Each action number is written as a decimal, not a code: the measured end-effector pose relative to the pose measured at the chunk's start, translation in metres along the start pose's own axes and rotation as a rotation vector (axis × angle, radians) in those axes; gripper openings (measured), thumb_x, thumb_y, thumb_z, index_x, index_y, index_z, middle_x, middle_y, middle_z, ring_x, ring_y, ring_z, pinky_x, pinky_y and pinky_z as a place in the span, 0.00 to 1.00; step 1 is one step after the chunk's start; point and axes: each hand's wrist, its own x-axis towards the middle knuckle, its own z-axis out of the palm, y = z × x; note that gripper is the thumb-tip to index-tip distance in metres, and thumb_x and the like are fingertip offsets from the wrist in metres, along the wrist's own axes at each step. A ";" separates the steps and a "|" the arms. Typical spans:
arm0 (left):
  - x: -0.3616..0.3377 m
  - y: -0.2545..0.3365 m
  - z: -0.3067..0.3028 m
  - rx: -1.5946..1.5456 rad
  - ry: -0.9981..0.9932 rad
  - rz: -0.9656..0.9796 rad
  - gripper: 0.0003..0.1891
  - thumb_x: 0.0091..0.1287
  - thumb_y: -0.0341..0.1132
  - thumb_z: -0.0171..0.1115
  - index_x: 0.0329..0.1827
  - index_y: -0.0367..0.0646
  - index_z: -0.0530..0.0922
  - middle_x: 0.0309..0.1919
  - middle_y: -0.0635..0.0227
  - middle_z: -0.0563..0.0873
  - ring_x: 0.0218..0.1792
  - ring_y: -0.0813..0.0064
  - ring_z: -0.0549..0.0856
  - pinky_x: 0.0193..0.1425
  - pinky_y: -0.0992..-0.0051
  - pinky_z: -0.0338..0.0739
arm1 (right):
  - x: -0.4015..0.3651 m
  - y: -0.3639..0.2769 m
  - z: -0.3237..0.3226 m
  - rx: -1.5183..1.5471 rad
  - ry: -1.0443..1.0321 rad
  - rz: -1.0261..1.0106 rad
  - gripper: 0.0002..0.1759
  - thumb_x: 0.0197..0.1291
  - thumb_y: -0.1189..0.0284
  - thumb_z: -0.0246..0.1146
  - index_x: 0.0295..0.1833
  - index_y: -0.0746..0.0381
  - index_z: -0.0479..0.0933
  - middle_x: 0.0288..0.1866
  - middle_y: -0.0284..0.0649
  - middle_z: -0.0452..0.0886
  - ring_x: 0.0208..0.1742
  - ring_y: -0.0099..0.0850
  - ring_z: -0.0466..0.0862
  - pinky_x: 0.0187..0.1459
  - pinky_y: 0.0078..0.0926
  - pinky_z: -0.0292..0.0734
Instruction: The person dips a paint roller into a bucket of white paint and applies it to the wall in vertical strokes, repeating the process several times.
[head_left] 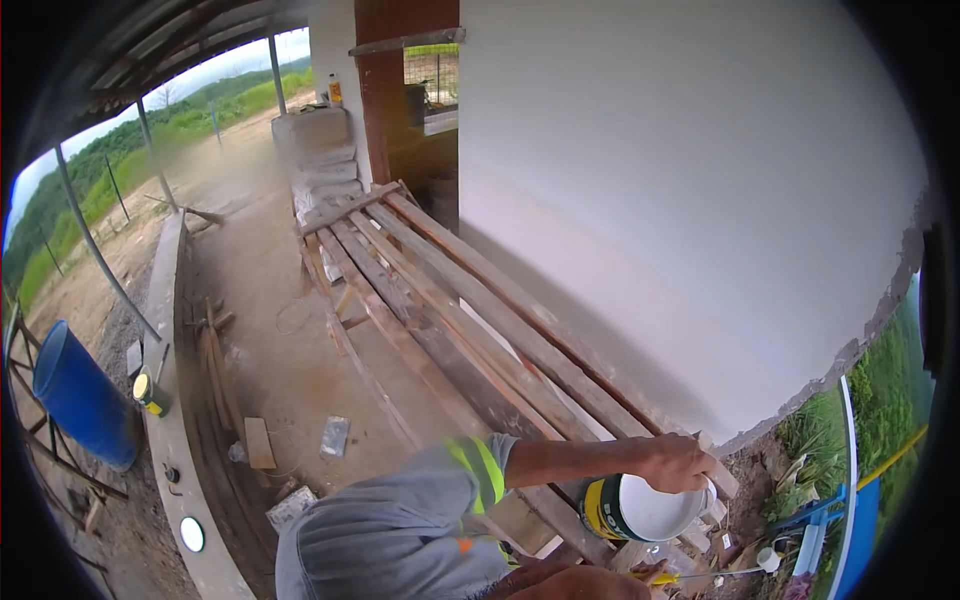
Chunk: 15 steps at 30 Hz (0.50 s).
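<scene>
My left hand [676, 463] reaches out at the upper edge of a paint bucket [603, 508], fingers curled over its rim. The bucket has a yellow and dark green label and a white opening, and sits tilted in view on the wooden planks [450, 370]. Low in the view, my right hand [640, 578] is closed round the yellow handle of a paint roller [720, 573]. A thin rod runs from the handle to a small white end at the right. Part of the right hand is cut off by the lower edge and hidden by the forearm.
A pale wall [680, 200] rises alongside the planks. Left, a low concrete ledge [220, 545] carries a small yellow tub [150, 395]; a blue barrel [80, 400] stands beyond it. Stacked bags [325, 150] are at the far end. Wood scraps [258, 443] lie on the floor.
</scene>
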 end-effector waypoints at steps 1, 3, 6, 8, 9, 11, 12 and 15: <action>0.001 -0.003 0.009 -0.007 0.007 0.015 0.16 0.72 0.44 0.56 0.45 0.36 0.78 0.33 0.43 0.86 0.39 0.40 0.86 0.47 0.48 0.79 | -0.002 -0.001 -0.007 0.010 -0.005 0.047 0.22 0.73 0.56 0.62 0.31 0.58 0.67 0.20 0.31 0.65 0.23 0.23 0.68 0.29 0.26 0.63; -0.005 0.004 0.000 -0.049 -0.022 0.018 0.15 0.74 0.43 0.55 0.47 0.39 0.79 0.33 0.45 0.87 0.41 0.43 0.87 0.47 0.50 0.78 | 0.004 0.014 -0.010 0.070 -0.048 -0.176 0.21 0.73 0.60 0.63 0.30 0.58 0.67 0.19 0.30 0.66 0.21 0.20 0.66 0.25 0.22 0.61; -0.009 0.011 -0.003 -0.127 -0.022 -0.033 0.14 0.76 0.42 0.55 0.49 0.40 0.79 0.31 0.53 0.87 0.38 0.49 0.87 0.44 0.54 0.78 | 0.005 0.012 -0.012 0.130 -0.060 -0.123 0.14 0.74 0.62 0.62 0.40 0.59 0.68 0.22 0.30 0.69 0.22 0.18 0.68 0.25 0.18 0.62; -0.009 0.014 -0.007 -0.181 -0.091 -0.078 0.15 0.76 0.43 0.55 0.50 0.39 0.79 0.33 0.53 0.88 0.39 0.49 0.88 0.47 0.54 0.79 | -0.001 -0.005 -0.009 0.120 -0.066 -0.151 0.14 0.74 0.63 0.62 0.40 0.58 0.68 0.22 0.29 0.69 0.22 0.18 0.67 0.25 0.18 0.62; -0.010 0.013 -0.006 -0.189 -0.084 -0.067 0.14 0.77 0.42 0.55 0.50 0.39 0.79 0.31 0.56 0.88 0.37 0.51 0.88 0.44 0.56 0.79 | -0.001 -0.006 -0.008 0.126 -0.059 -0.156 0.14 0.74 0.63 0.63 0.39 0.57 0.68 0.22 0.29 0.68 0.21 0.17 0.67 0.24 0.17 0.62; -0.010 0.013 -0.005 -0.216 -0.082 -0.059 0.14 0.78 0.42 0.54 0.52 0.40 0.79 0.29 0.59 0.88 0.34 0.54 0.88 0.41 0.58 0.79 | 0.000 -0.006 -0.009 0.161 -0.064 -0.151 0.14 0.74 0.64 0.63 0.38 0.57 0.67 0.22 0.29 0.68 0.21 0.17 0.66 0.25 0.17 0.63; -0.010 0.014 -0.004 -0.218 -0.083 -0.058 0.15 0.78 0.42 0.54 0.52 0.39 0.79 0.30 0.59 0.88 0.35 0.54 0.88 0.41 0.58 0.79 | 0.000 -0.006 -0.011 0.161 -0.060 -0.145 0.14 0.74 0.64 0.63 0.38 0.57 0.67 0.22 0.29 0.68 0.21 0.18 0.67 0.25 0.17 0.63; -0.012 0.018 -0.005 -0.169 -0.084 -0.075 0.15 0.77 0.42 0.54 0.55 0.39 0.80 0.30 0.58 0.89 0.35 0.54 0.89 0.42 0.59 0.80 | -0.002 -0.006 -0.012 0.172 -0.067 -0.121 0.14 0.74 0.63 0.62 0.38 0.57 0.68 0.22 0.29 0.68 0.21 0.18 0.67 0.25 0.18 0.62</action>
